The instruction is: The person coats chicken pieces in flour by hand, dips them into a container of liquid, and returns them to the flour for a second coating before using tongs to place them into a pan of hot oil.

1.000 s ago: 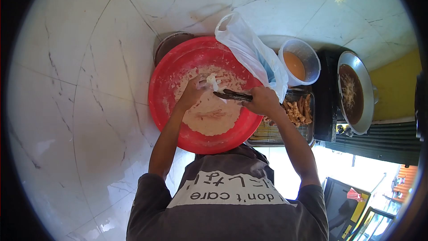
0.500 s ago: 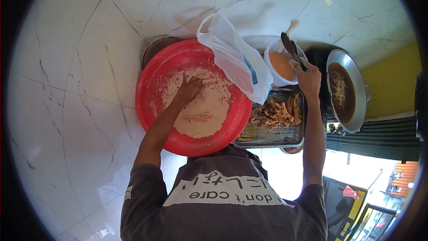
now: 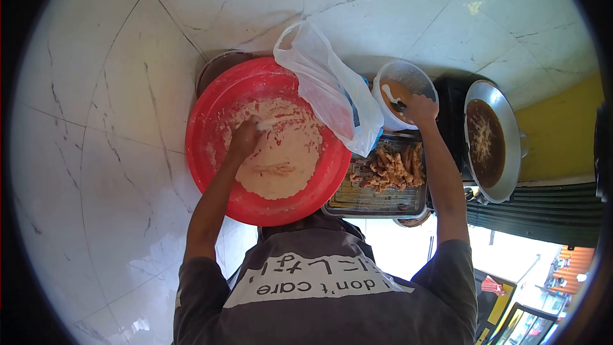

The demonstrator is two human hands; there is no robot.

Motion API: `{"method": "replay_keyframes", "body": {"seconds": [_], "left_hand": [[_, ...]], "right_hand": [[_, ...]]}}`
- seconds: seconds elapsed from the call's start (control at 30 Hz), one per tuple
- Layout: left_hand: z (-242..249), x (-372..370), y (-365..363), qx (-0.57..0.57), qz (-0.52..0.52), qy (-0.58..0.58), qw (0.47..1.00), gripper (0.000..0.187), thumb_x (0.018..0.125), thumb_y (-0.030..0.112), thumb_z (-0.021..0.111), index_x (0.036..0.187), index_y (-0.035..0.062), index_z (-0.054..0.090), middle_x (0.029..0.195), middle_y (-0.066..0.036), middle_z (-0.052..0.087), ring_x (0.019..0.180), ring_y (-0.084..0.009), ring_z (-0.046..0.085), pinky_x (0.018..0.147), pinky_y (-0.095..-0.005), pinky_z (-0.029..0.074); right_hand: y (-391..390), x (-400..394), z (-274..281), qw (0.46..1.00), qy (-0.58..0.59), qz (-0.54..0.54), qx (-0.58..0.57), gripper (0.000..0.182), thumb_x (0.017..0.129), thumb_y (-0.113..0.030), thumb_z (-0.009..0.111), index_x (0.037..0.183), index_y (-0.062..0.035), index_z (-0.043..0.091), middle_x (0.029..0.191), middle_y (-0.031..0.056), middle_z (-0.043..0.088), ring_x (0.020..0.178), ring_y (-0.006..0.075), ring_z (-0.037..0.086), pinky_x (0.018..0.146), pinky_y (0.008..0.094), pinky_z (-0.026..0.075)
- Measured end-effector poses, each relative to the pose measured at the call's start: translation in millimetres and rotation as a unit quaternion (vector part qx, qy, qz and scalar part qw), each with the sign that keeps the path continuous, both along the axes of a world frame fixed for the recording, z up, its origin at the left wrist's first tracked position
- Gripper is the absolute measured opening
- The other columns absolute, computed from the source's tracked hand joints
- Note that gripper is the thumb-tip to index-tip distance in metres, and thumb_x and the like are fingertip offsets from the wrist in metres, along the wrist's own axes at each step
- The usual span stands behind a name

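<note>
My left hand (image 3: 246,137) is in the wide red basin (image 3: 211,182), its fingers closed around a pale, flour-coated piece (image 3: 265,124). Loose flour (image 3: 278,179) covers the basin's bottom, with a few coated pieces partly buried in it. To the right, my right hand (image 3: 421,110) grips black tongs (image 3: 400,105) over a round white tub (image 3: 429,83). A whitish piece (image 3: 389,93) shows at the tongs' tip, against the orange-brown liquid (image 3: 401,88) inside the tub.
A translucent plastic bag (image 3: 325,80) drapes over the basin's right rim. Brown fried pieces (image 3: 396,169) lie on a rack in a metal tray (image 3: 377,207). At right stands a wide metal pan (image 3: 509,128) of dark oil with foam. Behind everything is a marbled tile wall (image 3: 357,0).
My right hand brought the tongs and whitish piece down from above the tub's far rim into the tub. My left hand moved slightly left, and a pale piece now shows at its fingers.
</note>
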State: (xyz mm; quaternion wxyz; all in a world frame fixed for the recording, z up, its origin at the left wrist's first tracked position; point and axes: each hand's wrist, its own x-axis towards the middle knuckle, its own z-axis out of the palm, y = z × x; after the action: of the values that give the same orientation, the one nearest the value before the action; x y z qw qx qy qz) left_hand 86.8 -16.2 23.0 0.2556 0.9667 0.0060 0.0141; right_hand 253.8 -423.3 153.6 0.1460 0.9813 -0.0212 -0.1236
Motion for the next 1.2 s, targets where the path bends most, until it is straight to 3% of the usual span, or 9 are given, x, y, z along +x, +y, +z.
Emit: {"method": "replay_keyframes", "body": {"seconds": [0.03, 0.13, 0.2, 0.43, 0.6, 0.83, 1.0, 1.13, 1.2], "left_hand": [[-3.3, -0.4, 7.1, 0.001, 0.001, 0.0, 1.0, 0.02, 0.082, 0.013, 0.055, 0.101, 0.0068, 0.053, 0.093, -0.008, 0.061, 0.088, -0.0233, 0.058, 0.093, -0.049, 0.035], [-8.7, -6.1, 22.2, -0.234, 0.16, 0.096, 0.954, 0.022, 0.085, 0.014, 0.055, 0.104, 0.0053, 0.051, 0.089, -0.008, 0.061, 0.079, -0.0188, 0.061, 0.072, -0.0384, 0.047], [-9.1, -14.4, 25.2, -0.533, 0.326, 0.111, 0.773, 0.021, 0.088, 0.016, 0.052, 0.104, 0.0032, 0.05, 0.087, -0.007, 0.059, 0.076, -0.0159, 0.061, 0.058, -0.0305, 0.049], [9.5, -28.5, 20.6, -0.602, 0.283, 0.143, 0.733, 0.027, 0.091, 0.021, 0.049, 0.109, 0.0022, 0.045, 0.09, -0.01, 0.058, 0.08, -0.0195, 0.06, 0.068, -0.0335, 0.051], [9.1, -28.1, 23.5, -0.739, 0.218, 0.167, 0.615, 0.032, 0.094, 0.02, 0.042, 0.118, -0.0006, 0.042, 0.107, -0.014, 0.057, 0.099, -0.0242, 0.058, 0.086, -0.0365, 0.048], [9.6, -24.8, 23.7, -0.758, 0.177, 0.162, 0.607, 0.039, 0.095, 0.023, 0.042, 0.127, 0.0023, 0.034, 0.111, -0.015, 0.056, 0.102, -0.0255, 0.057, 0.088, -0.0383, 0.048], [36.0, -28.9, 14.8, -0.704, 0.148, 0.207, 0.663, 0.044, 0.093, 0.021, 0.048, 0.129, 0.0049, 0.03, 0.109, -0.017, 0.056, 0.096, -0.0267, 0.06, 0.08, -0.0382, 0.052], [37.4, -32.1, 16.3, -0.716, 0.138, 0.193, 0.656, 0.05, 0.089, 0.017, 0.055, 0.129, 0.0022, 0.029, 0.106, -0.018, 0.057, 0.089, -0.0252, 0.062, 0.072, -0.035, 0.054], [20.3, -30.8, 19.6, -0.468, 0.176, 0.151, 0.853, 0.053, 0.085, 0.013, 0.06, 0.128, 0.0005, 0.031, 0.101, -0.016, 0.059, 0.081, -0.0217, 0.063, 0.064, -0.0331, 0.053]], "right_hand": [[0.7, 1.7, -2.1, 1.0, 0.009, 0.002, -0.006, 0.024, 0.072, -0.019, 0.061, 0.093, -0.0094, 0.068, 0.1, 0.0121, 0.065, 0.095, 0.0275, 0.062, 0.076, 0.0366, 0.051], [-2.1, 5.3, -8.7, 1.0, 0.029, 0.012, -0.002, 0.03, 0.073, -0.021, 0.059, 0.1, -0.008, 0.065, 0.104, 0.0136, 0.063, 0.097, 0.0286, 0.062, 0.079, 0.0388, 0.05], [-2.4, 5.1, -11.0, 0.999, 0.037, 0.009, -0.003, 0.032, 0.072, -0.022, 0.06, 0.1, -0.0077, 0.065, 0.104, 0.0135, 0.063, 0.098, 0.0286, 0.061, 0.079, 0.0387, 0.05], [-4.1, 5.8, -18.6, 0.999, 0.04, 0.019, 0.011, 0.037, 0.069, -0.027, 0.063, 0.1, -0.0064, 0.064, 0.104, 0.014, 0.063, 0.097, 0.0292, 0.061, 0.081, 0.0384, 0.05], [0.2, -4.3, 5.1, 0.999, 0.019, -0.016, 0.033, 0.035, 0.071, -0.027, 0.063, 0.099, -0.0068, 0.064, 0.103, 0.0137, 0.063, 0.098, 0.0291, 0.061, 0.081, 0.0387, 0.05], [4.9, -36.3, 48.6, 0.995, -0.032, -0.054, 0.075, 0.046, 0.071, -0.042, 0.067, 0.101, -0.0062, 0.063, 0.102, 0.0147, 0.063, 0.097, 0.03, 0.061, 0.081, 0.0394, 0.049], [-3.4, -47.3, 48.6, 0.978, -0.121, -0.087, 0.144, 0.049, 0.071, -0.046, 0.065, 0.107, -0.0117, 0.063, 0.101, 0.017, 0.063, 0.095, 0.033, 0.06, 0.081, 0.0419, 0.048], [-2.4, -53.8, 57.3, 0.974, -0.143, -0.098, 0.147, 0.052, 0.07, -0.046, 0.066, 0.11, -0.0132, 0.062, 0.101, 0.0171, 0.063, 0.095, 0.0333, 0.06, 0.081, 0.0412, 0.048], [-5.2, -54.7, 54.2, 0.973, -0.143, -0.096, 0.154, 0.052, 0.07, -0.046, 0.066, 0.11, -0.0128, 0.062, 0.101, 0.0171, 0.063, 0.095, 0.0334, 0.06, 0.082, 0.0412, 0.048]]}}
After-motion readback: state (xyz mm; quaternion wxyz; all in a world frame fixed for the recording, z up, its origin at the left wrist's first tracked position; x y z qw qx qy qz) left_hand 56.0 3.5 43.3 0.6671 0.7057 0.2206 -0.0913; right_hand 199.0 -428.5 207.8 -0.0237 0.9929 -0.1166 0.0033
